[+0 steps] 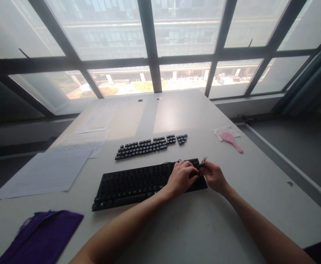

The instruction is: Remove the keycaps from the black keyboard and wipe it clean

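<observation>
**Black keyboard (133, 184) under two hands on a white table (177, 113)**

Tall windows (116, 29) in dark frames span the far side of the room, with a blue-grey curtain (311, 77) at far right. The pale tabletop runs toward the glass, catching a bright sheen.

One keyboard lies across its near middle, slightly slanted. It is matt black; rows of low dark bumps cover most of its face, with flatter keys and pale legends along the near edge.

At least three overlapping paper sheets (45, 170) lie left, and one purple cloth (45, 236) near left. Just beyond the keyboard are at least three clusters of black keycaps (141, 148), too small to count singly. One pink paddle-shaped object (232, 140) rests partly on a white wrapper (218, 132) at right.

The left hand (183, 176) bends over the keyboard's right end; whether it grips anything, I cannot tell. The right hand (214, 176), beside it, pinches one small metallic tool (204, 160).
</observation>
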Tool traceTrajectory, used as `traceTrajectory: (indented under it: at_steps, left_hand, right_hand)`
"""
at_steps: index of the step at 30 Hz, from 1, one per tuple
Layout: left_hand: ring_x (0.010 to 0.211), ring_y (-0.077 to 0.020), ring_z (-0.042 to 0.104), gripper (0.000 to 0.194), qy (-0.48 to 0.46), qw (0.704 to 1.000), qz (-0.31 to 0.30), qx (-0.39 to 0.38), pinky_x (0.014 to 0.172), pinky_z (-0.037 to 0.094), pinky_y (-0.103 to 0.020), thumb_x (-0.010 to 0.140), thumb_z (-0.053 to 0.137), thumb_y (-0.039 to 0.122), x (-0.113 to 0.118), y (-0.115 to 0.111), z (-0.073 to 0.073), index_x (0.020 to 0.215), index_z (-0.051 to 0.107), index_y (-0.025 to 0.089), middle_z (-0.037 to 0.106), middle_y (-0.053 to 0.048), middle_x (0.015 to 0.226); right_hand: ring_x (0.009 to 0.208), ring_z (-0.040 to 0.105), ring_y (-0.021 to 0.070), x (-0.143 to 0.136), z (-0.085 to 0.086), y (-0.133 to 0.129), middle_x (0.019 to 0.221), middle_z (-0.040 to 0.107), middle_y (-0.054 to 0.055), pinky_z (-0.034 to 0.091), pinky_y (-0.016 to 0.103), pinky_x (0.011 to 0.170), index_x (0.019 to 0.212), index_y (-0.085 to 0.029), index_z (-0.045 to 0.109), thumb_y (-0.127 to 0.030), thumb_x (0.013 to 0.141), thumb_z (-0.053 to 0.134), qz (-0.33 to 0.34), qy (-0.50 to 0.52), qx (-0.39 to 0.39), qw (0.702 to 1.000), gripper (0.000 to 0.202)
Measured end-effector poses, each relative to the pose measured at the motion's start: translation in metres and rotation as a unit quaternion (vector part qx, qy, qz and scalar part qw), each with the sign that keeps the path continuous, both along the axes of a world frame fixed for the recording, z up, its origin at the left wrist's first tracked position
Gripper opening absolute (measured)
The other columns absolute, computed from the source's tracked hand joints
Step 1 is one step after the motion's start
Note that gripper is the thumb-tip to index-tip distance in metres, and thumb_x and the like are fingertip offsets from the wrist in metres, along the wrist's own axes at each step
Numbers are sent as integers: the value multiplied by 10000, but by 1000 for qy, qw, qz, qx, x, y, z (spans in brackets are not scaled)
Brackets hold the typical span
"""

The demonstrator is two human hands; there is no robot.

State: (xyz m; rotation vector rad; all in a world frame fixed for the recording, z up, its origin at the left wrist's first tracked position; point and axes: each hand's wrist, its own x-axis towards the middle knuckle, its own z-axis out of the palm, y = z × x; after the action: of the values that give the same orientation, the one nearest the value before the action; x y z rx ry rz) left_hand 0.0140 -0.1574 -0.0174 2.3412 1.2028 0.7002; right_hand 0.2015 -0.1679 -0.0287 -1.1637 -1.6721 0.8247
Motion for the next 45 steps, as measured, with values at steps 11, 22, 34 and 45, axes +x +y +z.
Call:
traceTrajectory:
  at_steps: [11,22,34,45]
  left_hand:
    - [951,-217,634,253,-128,991,16,-21,911,440,-376,799,765,207,-2,-1,2,1030,665,233,733,-15,950]
    - [920,-205,549,163,-93,987,-91,98,895,493,-362,990,524,224,-2,-4,6,1018,684,217,701,-56,983]
    - [995,-208,581,74,-144,987,-67,-30,931,473,-358,895,650,187,-7,26,38,961,671,214,666,-50,1009]
    - [867,-220,585,46,74,990,38,111,869,428,-380,840,735,221,7,127,6,803,764,222,750,-35,876]
  right_hand:
    - [619,641,184,-15,14,-13,682,666,11,494,280,612,816,-201,597,-277,928,560,-104,20,25,994,140]
    - [566,606,186,-23,16,-14,633,639,20,471,276,541,747,-198,554,-408,941,564,-158,80,-52,983,287]
    - [538,581,156,-12,25,-11,655,626,13,438,252,513,789,-189,561,-408,942,563,-184,110,-49,976,267]
    - [545,582,155,-5,25,-2,656,636,28,470,261,533,775,-176,585,-406,937,565,-188,111,-47,975,281]
